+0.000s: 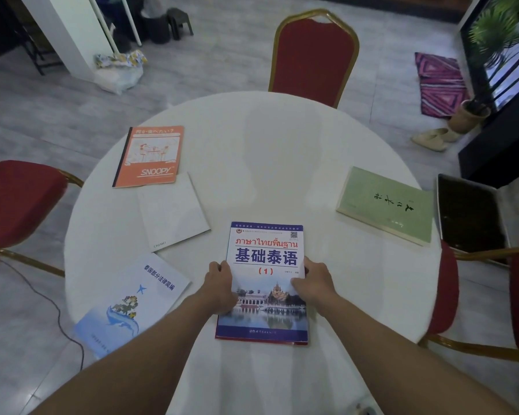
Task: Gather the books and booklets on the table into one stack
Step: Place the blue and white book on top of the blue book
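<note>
A Thai language textbook (265, 253) with a blue border and a palace photo lies at the near middle of the round white table (282, 139). My left hand (221, 287) grips its left edge and my right hand (313, 284) grips its right edge. An orange Snoopy notebook (150, 155) lies at the far left. A plain white booklet (171, 211) sits just below it. A light blue booklet (131, 304) with a whale drawing overhangs the near left edge. A thick green book (387, 205) rests at the right edge.
Red chairs with gold frames stand at the far side (313, 55), the left (18, 199) and the right (492, 295). A dark tray (471, 217) sits on the right chair. A cable (57, 310) runs over the floor at the left.
</note>
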A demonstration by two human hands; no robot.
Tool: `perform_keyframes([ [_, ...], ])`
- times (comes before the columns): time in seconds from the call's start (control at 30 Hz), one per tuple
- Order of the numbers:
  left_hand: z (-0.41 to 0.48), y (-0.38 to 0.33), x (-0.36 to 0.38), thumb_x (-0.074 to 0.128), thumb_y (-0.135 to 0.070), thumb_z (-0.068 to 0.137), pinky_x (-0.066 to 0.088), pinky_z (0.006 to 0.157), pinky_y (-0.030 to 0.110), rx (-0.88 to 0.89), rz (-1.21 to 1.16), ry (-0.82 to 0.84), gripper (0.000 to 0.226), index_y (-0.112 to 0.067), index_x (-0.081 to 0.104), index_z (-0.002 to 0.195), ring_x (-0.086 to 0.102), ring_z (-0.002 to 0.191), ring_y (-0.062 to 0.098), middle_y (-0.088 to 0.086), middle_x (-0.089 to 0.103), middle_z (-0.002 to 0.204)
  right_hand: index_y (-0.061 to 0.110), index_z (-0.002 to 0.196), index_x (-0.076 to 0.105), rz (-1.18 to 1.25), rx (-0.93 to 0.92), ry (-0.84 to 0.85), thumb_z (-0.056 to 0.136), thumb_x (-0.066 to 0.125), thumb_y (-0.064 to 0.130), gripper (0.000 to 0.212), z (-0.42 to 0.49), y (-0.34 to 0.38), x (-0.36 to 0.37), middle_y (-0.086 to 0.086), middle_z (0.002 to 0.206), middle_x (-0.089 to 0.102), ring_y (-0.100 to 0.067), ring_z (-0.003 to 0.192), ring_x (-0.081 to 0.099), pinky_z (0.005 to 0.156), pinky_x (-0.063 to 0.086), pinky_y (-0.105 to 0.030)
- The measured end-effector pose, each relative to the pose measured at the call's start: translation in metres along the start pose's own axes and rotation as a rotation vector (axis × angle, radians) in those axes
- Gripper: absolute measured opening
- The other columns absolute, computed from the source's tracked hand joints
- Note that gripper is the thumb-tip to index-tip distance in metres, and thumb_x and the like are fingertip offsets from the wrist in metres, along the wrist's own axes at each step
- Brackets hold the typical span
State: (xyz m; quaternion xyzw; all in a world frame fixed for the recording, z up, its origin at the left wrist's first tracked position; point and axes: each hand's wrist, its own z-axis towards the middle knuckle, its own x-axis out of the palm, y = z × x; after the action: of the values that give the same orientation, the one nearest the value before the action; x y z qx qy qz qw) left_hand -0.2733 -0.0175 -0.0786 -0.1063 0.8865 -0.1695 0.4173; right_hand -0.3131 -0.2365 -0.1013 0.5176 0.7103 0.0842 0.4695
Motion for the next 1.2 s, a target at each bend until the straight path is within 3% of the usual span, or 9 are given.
perform_keyframes([
  [0.27,0.003,-0.005,0.002,0.064,-0.028,0.094,0.050,0.102,0.039,-0.025,-0.012,-0.009,0.062,-0.009,0.026,0.140,0.044,0.127,0.026,0.013,0.029,0.142,0.019,0.131,0.063,0.060,-0.026,-0.005,0.088,0.068,0.002,0.046,0.002,-0.006,-0.001,-0.008,0.123,0.070,-0.022,0.095,0.064,0.075,0.060,-0.030],
  [0.4,0.003,-0.006,-0.002,0.066,-0.028,0.092,0.047,0.103,0.042,-0.026,-0.024,0.009,0.085,-0.010,0.009,0.151,0.041,0.130,0.029,0.013,0.026,0.145,0.025,0.130,0.062,0.072,-0.037,-0.006,0.088,0.065,0.005,0.047,0.003,-0.008,0.003,-0.009,0.126,0.064,-0.025,0.098,0.066,0.080,0.061,-0.033],
  [0.63,0.003,-0.009,-0.007,0.070,-0.029,0.089,0.050,0.099,0.041,-0.051,-0.038,0.041,0.080,-0.012,0.018,0.146,0.044,0.129,0.029,0.012,0.030,0.143,0.026,0.131,0.059,0.082,-0.032,-0.013,0.091,0.066,0.008,0.045,0.005,-0.011,0.005,-0.009,0.126,0.062,-0.024,0.101,0.066,0.077,0.062,-0.034],
  [1.2,0.004,-0.014,-0.009,0.070,-0.029,0.089,0.044,0.106,0.041,-0.079,0.017,0.037,0.081,-0.010,0.018,0.148,0.042,0.130,0.029,0.014,0.030,0.145,0.035,0.127,0.057,0.053,0.002,0.002,0.089,0.067,0.013,0.045,0.001,-0.004,0.005,-0.008,0.128,0.059,-0.024,0.102,0.064,0.080,0.062,-0.037],
])
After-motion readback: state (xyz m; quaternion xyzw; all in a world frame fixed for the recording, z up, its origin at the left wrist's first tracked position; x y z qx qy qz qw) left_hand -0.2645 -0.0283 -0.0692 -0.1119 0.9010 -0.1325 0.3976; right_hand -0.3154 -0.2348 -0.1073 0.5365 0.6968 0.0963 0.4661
